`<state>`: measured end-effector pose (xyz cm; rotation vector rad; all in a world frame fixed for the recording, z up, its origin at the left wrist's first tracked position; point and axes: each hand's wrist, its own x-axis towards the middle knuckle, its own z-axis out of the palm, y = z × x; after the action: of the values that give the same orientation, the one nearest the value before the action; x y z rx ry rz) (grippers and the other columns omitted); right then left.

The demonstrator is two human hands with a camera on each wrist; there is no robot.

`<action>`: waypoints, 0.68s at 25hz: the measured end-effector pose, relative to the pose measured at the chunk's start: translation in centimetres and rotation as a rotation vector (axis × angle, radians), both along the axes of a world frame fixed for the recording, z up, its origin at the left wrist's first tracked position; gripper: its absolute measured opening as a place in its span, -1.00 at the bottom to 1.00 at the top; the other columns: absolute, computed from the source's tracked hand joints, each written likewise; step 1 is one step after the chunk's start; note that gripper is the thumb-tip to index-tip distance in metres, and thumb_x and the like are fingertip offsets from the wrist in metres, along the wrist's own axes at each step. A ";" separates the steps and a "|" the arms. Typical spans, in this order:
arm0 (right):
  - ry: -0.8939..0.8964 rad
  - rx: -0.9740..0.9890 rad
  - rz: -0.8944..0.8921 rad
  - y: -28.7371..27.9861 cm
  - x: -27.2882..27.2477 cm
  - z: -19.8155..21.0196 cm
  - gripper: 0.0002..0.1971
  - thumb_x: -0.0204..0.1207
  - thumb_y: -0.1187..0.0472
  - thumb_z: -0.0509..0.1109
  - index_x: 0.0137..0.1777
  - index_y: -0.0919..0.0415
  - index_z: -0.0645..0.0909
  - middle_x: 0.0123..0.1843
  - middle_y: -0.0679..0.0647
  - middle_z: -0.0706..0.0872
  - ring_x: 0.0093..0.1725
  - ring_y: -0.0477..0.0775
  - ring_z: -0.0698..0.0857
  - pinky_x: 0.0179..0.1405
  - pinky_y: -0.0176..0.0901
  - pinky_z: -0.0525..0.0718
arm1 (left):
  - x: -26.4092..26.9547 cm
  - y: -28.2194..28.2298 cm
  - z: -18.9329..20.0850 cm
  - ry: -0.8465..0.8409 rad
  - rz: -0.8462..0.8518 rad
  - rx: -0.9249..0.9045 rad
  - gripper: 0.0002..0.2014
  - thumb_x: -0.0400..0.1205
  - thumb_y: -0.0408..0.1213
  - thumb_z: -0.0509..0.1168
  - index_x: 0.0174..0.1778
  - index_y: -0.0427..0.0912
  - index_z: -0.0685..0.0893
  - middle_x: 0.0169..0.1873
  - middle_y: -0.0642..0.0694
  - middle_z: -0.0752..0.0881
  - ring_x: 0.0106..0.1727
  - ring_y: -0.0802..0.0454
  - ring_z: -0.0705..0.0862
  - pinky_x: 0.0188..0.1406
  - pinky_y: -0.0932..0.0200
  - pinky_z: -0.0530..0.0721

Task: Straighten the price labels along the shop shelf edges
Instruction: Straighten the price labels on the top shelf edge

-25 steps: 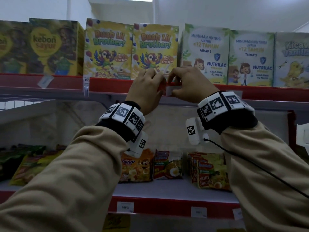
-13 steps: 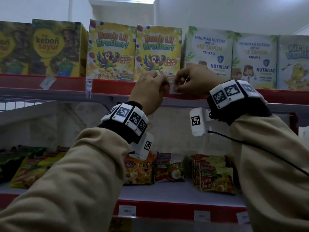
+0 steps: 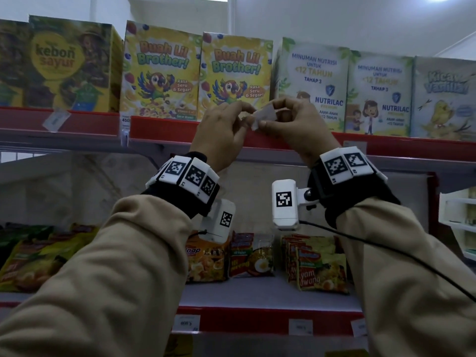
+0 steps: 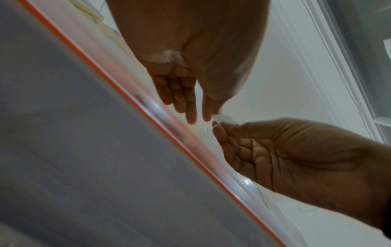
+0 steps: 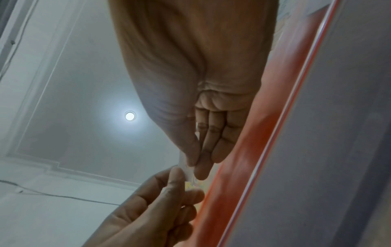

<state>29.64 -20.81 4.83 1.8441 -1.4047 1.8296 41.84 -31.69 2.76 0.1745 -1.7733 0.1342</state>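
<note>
Fingers: both hands pinch one small white label (image 3: 265,117), thumb against fingertips, at opposite ends.
Left hand (image 3: 221,135): thumb and forefinger nip the label's left end; other fingers (image 4: 186,97) lie straight and close together, pointing at the shelf edge.
Right hand (image 3: 296,127): thumb and fingers grip the label's right end; remaining fingers loosely curled, seen from the left wrist view.
Label: off the strip, held in the air just above the red strip (image 3: 164,128) of the upper shelf, tilted, right end higher. It sits in front of the cereal box (image 3: 235,76) and the Nutrilac box (image 3: 313,81), between the two hands.
Other labels: one crooked on the strip at far left (image 3: 55,120); one dim behind the right wrist (image 3: 355,145); three on the lower shelf edge (image 3: 186,322).
Upper shelf: boxes in a row, Kebon Sayur (image 3: 64,63) at left, a vanilla box (image 3: 445,96) at right.
Lower shelf: noodle packets (image 3: 251,256), upright or leaning.
Wrists: black bands with white marker tiles; a cable (image 3: 386,251) runs from the right one.
Sleeves: tan (image 3: 108,279).
</note>
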 end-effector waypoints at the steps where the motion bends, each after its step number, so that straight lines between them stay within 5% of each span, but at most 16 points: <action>1: 0.015 0.007 -0.001 -0.1 0.1 -0.1 -0.70 0.42 0.47 0.49 0.14 0.46 0.58 0.04 0.46 0.74 -0.04 0.24 0.73 0.08 0.14 0.71 | 0.0 -0.1 0.1 0.005 -0.014 0.005 -0.79 0.68 -0.21 0.24 0.11 -0.21 0.69 -0.09 -0.21 0.68 0.00 -0.16 0.57 -0.05 0.09 0.44; 4: 0.160 -0.015 -0.138 0.0 0.2 -0.3 -0.77 0.47 0.34 0.49 0.09 0.37 0.63 -0.03 0.36 0.77 -0.03 0.31 0.76 0.05 0.13 0.74 | -0.1 -0.4 0.1 0.044 -0.015 0.008 -0.84 0.62 -0.24 0.33 -0.03 -0.24 0.74 -0.13 -0.20 0.70 -0.03 -0.16 0.60 -0.05 0.03 0.54; 13: 0.446 -0.030 -0.458 0.1 -0.1 0.7 -0.91 0.49 0.26 0.44 -0.03 0.16 0.72 -0.20 0.01 0.66 -0.15 -0.07 0.61 -0.22 -0.57 0.47 | 0.8 -0.6 0.4 0.022 -0.045 -0.014 -0.83 0.58 -0.19 0.39 -0.11 -0.24 0.75 -0.22 -0.15 0.77 -0.18 -0.08 0.71 -0.08 -0.01 0.69; 17: 0.367 -0.120 -0.444 -1.2 0.2 0.8 -0.92 0.47 0.27 0.45 -0.06 0.17 0.73 -0.21 -0.02 0.69 -0.17 -0.08 0.63 -0.12 -0.44 0.52 | 2.5 -1.3 0.8 -0.111 0.186 -0.128 -0.83 0.66 -0.24 0.24 0.05 -0.24 0.65 -0.03 -0.19 0.69 0.01 -0.15 0.60 -0.02 0.05 0.52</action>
<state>29.81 -21.97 5.58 1.5490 -1.3896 1.2586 44.34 -33.02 3.53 0.2433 -1.8502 0.3971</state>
